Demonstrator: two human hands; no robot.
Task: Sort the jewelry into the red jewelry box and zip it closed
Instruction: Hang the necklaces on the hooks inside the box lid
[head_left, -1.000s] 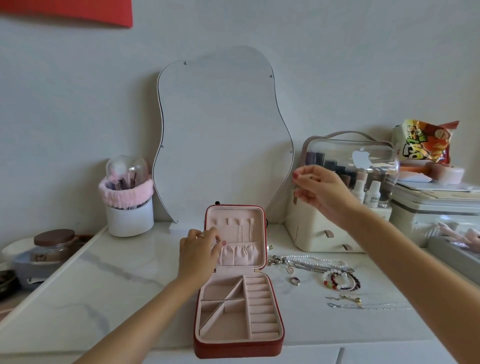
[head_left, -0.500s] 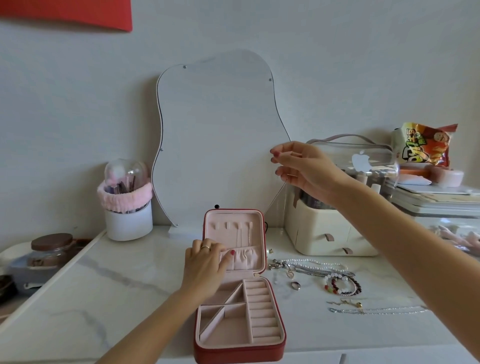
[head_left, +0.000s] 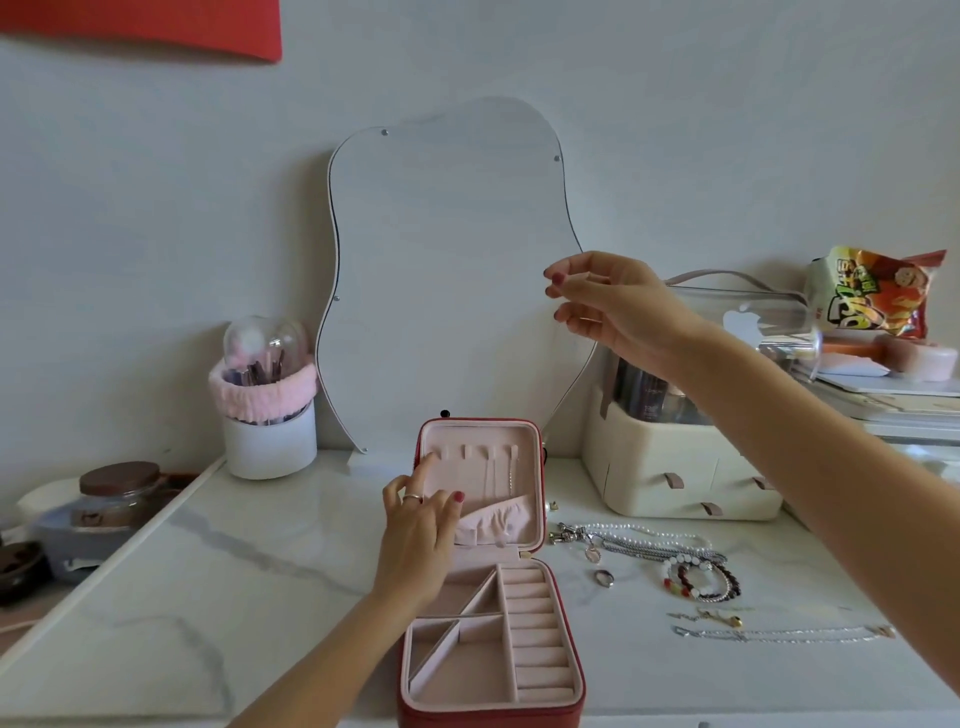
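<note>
While box (head_left: 491, 613) lies unzipped, trays bare, most jewelry (head_left: 670, 558) waits right of box. Left hand (head_left: 418, 540), fingers spread, rests on lid pocket. Right hand (head_left: 615, 306), above box, pinches something too fine to identify.

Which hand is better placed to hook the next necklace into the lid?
Probably the left hand: it rests at the red jewelry box's lid hooks. The right hand is raised high, pinching something too thin to identify.
</note>
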